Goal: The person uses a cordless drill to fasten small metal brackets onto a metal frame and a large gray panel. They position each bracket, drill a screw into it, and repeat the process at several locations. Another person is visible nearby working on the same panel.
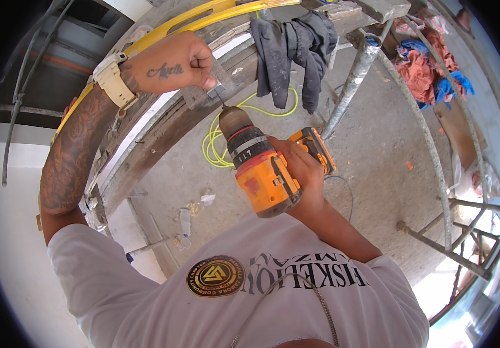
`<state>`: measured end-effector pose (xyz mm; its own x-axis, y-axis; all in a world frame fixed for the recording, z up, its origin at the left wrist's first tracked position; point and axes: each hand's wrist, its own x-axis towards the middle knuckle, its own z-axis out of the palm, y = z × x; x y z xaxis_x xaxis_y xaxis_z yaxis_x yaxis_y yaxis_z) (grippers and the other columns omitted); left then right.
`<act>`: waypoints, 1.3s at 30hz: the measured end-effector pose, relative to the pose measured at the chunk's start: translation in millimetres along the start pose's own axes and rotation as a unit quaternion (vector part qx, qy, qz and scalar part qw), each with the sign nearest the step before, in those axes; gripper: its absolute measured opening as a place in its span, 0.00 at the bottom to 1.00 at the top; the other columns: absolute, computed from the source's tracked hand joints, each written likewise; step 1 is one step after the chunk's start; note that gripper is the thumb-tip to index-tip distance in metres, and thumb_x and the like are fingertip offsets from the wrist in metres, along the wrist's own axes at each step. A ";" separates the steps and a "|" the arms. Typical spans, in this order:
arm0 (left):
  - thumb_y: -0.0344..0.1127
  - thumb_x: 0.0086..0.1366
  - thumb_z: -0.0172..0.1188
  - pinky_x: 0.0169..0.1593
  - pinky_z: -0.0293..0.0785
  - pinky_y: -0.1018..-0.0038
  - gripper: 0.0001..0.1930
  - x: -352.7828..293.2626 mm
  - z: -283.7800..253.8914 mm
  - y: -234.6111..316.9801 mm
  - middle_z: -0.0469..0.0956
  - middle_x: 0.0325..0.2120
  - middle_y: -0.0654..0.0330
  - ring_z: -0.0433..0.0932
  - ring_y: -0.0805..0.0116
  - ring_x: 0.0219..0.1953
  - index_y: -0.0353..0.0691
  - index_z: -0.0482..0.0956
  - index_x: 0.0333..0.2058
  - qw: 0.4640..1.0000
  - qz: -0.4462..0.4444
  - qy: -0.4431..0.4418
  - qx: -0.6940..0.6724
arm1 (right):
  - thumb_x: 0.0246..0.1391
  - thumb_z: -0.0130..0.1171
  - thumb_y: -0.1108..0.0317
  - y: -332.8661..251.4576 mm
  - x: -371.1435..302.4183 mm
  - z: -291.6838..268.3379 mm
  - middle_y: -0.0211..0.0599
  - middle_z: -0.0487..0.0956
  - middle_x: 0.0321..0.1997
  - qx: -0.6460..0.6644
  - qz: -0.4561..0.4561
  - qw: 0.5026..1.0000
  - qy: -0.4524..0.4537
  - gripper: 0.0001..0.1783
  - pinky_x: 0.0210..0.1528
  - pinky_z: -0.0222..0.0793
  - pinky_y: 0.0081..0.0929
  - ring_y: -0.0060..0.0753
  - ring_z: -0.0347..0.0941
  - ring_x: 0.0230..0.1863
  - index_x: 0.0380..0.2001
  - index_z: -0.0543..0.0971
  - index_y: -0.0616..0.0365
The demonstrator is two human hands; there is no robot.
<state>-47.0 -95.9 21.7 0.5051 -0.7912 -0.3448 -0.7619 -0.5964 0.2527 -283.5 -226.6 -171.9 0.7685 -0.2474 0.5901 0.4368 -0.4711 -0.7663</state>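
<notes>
My right hand (305, 174) is wrapped around the handle of an orange and black cordless drill (264, 182), its battery showing beyond my fingers. The drill points up and away, and its thin bit (223, 104) meets a small silver metal piece (217, 91). Thumb and curled fingers of my left hand (177, 62) pinch that piece against a grey, dusty block (195, 100) at the wooden plank (145, 159). Whether the bit has entered the metal I cannot tell.
A long yellow level (203, 10) lies along the far side. Dark grey clothing (293, 49) drapes over the planks, near a steel pipe (351, 84). A yellow-green cord (212, 152) coils on the concrete floor below. Scaffold tubes (430, 156) and red and blue sacks (427, 72) are at right.
</notes>
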 end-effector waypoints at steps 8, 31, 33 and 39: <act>0.40 0.60 0.74 0.28 0.69 0.71 0.15 0.6 0.7 1.6 0.75 0.16 0.63 0.71 0.75 0.20 0.34 0.82 0.25 1.000 -0.003 0.006 0.006 | 0.43 0.76 0.67 1.0 2.0 -3.3 0.40 0.83 0.41 -0.007 -0.002 1.000 -0.005 0.32 0.37 0.79 0.30 0.39 0.84 0.36 0.53 0.80 0.62; 0.38 0.61 0.73 0.28 0.64 0.74 0.14 0.0 4.1 -2.0 0.72 0.16 0.67 0.67 0.78 0.21 0.35 0.81 0.25 1.000 0.002 0.006 -0.020 | 0.40 0.78 0.67 -9.6 4.4 -10.4 0.40 0.83 0.40 -0.022 -0.007 1.000 -0.011 0.35 0.39 0.79 0.30 0.41 0.84 0.38 0.55 0.80 0.60; 0.38 0.62 0.73 0.28 0.65 0.74 0.14 -1.6 1.0 1.2 0.73 0.17 0.68 0.68 0.78 0.22 0.35 0.81 0.25 1.000 0.000 0.005 -0.017 | 0.40 0.78 0.67 -8.9 6.2 -11.0 0.40 0.83 0.40 -0.024 -0.014 1.000 -0.006 0.35 0.39 0.79 0.30 0.40 0.84 0.37 0.55 0.80 0.60; 0.38 0.62 0.73 0.28 0.65 0.74 0.14 -0.5 -1.4 -0.5 0.72 0.17 0.68 0.68 0.78 0.22 0.35 0.81 0.26 0.999 -0.001 -0.019 -0.028 | 0.41 0.77 0.67 -10.7 3.9 -12.2 0.37 0.83 0.40 -0.037 0.010 0.999 -0.018 0.34 0.36 0.79 0.31 0.39 0.84 0.35 0.55 0.80 0.60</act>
<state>-46.3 -95.4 23.0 0.4901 -0.7850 -0.3789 -0.7362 -0.6055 0.3023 -290.9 -232.9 -158.3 0.7930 -0.2278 0.5650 0.3864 -0.5288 -0.7557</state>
